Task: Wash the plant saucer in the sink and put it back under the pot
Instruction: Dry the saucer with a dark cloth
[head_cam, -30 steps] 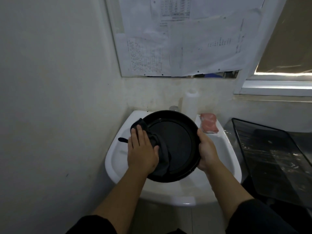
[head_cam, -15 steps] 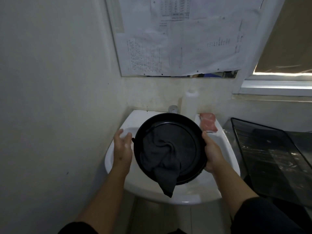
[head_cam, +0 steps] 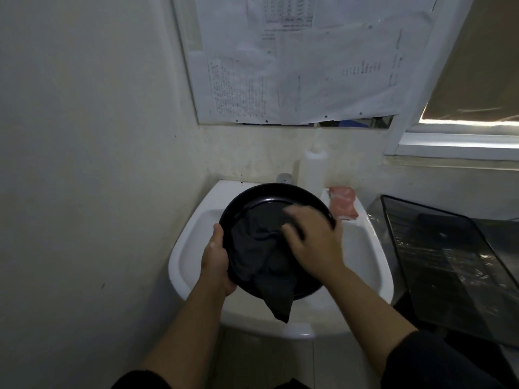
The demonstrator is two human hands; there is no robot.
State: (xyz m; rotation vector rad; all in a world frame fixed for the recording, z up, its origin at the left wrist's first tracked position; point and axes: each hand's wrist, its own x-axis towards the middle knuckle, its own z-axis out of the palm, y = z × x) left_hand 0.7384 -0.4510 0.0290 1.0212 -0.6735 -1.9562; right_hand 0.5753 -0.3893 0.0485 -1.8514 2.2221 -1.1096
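Right hand (head_cam: 311,242) first: it's flat on the dark cloth (head_cam: 261,262), fingers spread and a bit blurred, pressing the fabric down into the bowl of the black plant saucer (head_cam: 269,204). Over on the left, my left hand (head_cam: 217,258) grips the saucer's near-left rim, thumb on the upper edge and the fingers hidden beneath, keeping the dish tilted toward me above the white sink (head_cam: 185,248). One corner of the cloth spills over the saucer's near rim and hangs down in front of the basin. I judge this to be the wiping step, part of the washing itself, since I can see no water running and the tap (head_cam: 284,178) at the far edge is mostly hidden behind the saucer. A white bottle (head_cam: 313,169) stands just right of that tap, and a pink sponge (head_cam: 342,204) lies on the far right corner of the sink. Next, I'd say, calls for sweeping the cloth round the inner floor and wall, with the left hand holding firm so the wet dish doesn't slip. The pot isn't in view, so putting the saucer back is not yet done.
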